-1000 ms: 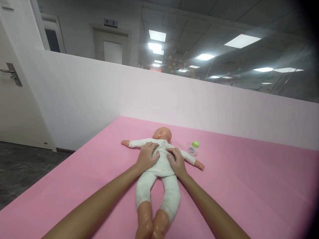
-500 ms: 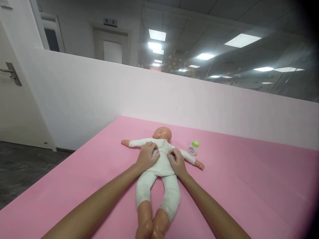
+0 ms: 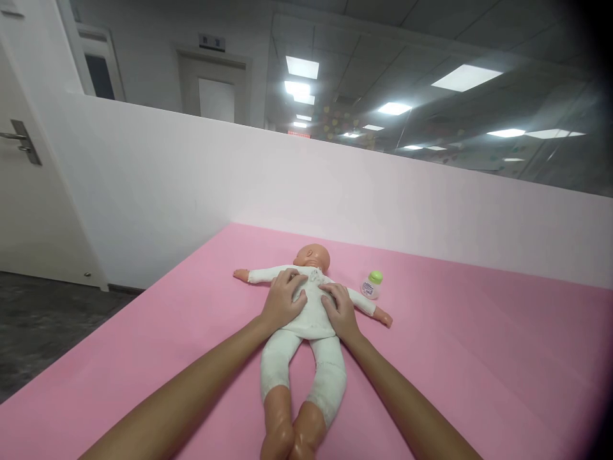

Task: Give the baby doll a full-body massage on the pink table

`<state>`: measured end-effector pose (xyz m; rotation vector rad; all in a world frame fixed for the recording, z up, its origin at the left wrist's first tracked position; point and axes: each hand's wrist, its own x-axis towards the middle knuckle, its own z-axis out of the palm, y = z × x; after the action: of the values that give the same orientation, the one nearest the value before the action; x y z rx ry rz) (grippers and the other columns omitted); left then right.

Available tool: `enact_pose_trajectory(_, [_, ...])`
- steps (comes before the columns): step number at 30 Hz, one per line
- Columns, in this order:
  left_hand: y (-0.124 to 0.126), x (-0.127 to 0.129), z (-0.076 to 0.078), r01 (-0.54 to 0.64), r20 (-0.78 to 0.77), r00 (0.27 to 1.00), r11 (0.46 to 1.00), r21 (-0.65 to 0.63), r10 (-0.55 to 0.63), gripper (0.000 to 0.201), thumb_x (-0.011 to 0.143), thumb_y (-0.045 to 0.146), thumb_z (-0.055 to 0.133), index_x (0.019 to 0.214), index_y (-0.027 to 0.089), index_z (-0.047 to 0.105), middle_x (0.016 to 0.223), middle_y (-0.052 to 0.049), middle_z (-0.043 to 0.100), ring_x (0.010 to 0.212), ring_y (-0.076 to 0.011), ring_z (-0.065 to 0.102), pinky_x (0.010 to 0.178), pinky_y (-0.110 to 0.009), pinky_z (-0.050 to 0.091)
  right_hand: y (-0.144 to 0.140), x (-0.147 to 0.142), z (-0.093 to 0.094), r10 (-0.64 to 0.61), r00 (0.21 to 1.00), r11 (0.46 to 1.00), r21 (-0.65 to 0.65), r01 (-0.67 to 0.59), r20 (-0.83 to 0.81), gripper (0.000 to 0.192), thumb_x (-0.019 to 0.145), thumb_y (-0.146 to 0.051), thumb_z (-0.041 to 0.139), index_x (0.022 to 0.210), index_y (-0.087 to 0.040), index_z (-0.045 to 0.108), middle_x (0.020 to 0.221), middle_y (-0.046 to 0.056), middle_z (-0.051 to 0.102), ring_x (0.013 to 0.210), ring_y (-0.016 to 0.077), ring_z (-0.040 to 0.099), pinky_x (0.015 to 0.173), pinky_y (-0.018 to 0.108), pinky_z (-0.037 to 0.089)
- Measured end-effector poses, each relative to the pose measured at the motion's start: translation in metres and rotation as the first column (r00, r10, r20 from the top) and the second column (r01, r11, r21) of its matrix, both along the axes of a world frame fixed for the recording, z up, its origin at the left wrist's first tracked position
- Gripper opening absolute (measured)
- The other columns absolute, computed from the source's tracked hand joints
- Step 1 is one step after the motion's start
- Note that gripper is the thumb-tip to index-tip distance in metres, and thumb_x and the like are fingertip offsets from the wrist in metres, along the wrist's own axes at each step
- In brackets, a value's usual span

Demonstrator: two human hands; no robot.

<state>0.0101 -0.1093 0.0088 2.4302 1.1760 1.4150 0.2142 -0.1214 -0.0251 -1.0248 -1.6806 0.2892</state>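
Note:
A baby doll with a white cloth body lies on its back on the pink table, its arms spread out and its head turned to the left. My left hand rests on the left side of the doll's torso, fingers apart and holding nothing. On the other side of the torso lies my right hand, its thumb and fingers also apart. Between my hands the white cloth of the chest shows. Near the doll's arm on the right stands a small clear bottle with a green cap.
The pink tabletop stretches out to the right. Behind it runs a low white wall with glass above. A door with a metal handle is at the far left, beside the dark floor.
Both hands have opened from a pinch at the doll's chest. The thin fold of cloth that stretched between them has gone flat. The doll and bottle have not moved.

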Motion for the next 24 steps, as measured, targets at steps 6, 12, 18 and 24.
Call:
enact_pose_trajectory(6, [-0.0003,0.0000,-0.0003,0.004,0.001,1.000,1.000,-0.029,-0.004,0.025,0.087,0.018,0.058,0.110,0.025,0.066,0.112,-0.005,0.063,0.106,-0.0257,0.056,0.097,-0.045,0.044,0.0009,0.0008,0.0000,-0.014,1.000,1.000,-0.020,0.014,-0.006,0.019,0.093,-0.027,0.057,0.108,-0.026,0.069,0.111,0.006,0.070,0.108,0.0276,0.060,0.100,0.046,0.046])
enact_pose_trajectory(12, [0.0007,0.0011,0.0000,0.006,0.000,1.000,0.998,-0.061,-0.006,0.009,0.087,0.018,0.057,0.093,0.023,0.061,0.096,-0.002,0.065,0.094,-0.0242,0.056,0.090,-0.043,0.043,0.0012,0.0002,0.0007,-0.021,1.000,0.999,-0.040,0.020,-0.005,0.010,0.093,-0.025,0.055,0.094,-0.024,0.065,0.097,0.004,0.067,0.096,0.0250,0.059,0.092,0.042,0.046])
enact_pose_trajectory(18, [0.0034,0.0020,-0.0035,-0.007,0.015,1.000,0.998,-0.063,0.008,0.006,0.085,0.017,0.057,0.084,0.022,0.054,0.089,-0.002,0.060,0.086,-0.0219,0.054,0.085,-0.041,0.044,0.0015,0.0000,-0.0018,-0.038,0.999,0.999,-0.013,0.039,0.007,0.006,0.093,-0.024,0.054,0.087,-0.024,0.056,0.086,0.002,0.059,0.085,0.0229,0.053,0.083,0.040,0.045])
enact_pose_trajectory(24, [-0.0010,0.0014,-0.0004,-0.008,0.029,1.000,1.000,0.003,0.008,0.013,0.086,0.016,0.057,0.097,0.023,0.059,0.100,-0.004,0.059,0.098,-0.0246,0.054,0.092,-0.043,0.044,-0.0007,0.0005,-0.0008,-0.021,1.000,0.999,0.034,0.021,-0.004,0.012,0.092,-0.023,0.055,0.103,-0.025,0.059,0.103,0.005,0.062,0.102,0.0258,0.057,0.095,0.045,0.046])
